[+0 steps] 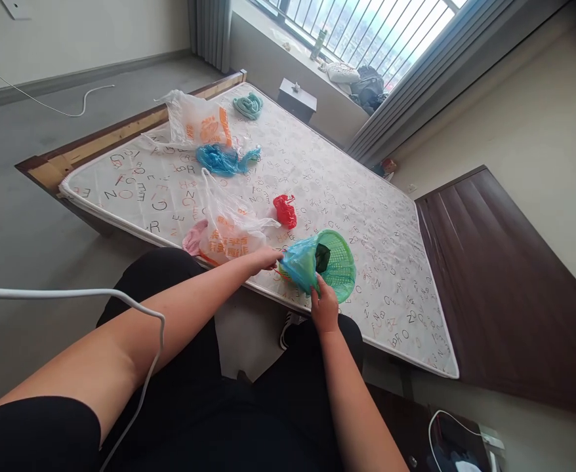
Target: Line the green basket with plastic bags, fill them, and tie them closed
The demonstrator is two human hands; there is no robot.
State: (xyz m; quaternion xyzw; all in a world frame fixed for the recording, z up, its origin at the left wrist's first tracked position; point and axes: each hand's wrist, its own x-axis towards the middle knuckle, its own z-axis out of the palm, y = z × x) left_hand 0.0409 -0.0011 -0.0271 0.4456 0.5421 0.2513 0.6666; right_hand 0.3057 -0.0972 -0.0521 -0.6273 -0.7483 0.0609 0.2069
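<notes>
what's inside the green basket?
A dark crumpled item shows in the green basket; can't tell what it is. The light-blue bag, held by the left hand, covers the basket's left part, so anything behind it is hidden.

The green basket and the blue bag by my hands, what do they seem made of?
The green basket: probably moulded plastic, slightly glossy, judging by its regular perforated lattice. The blue bag: likely thin plastic film, shiny, translucent and creased.
</notes>
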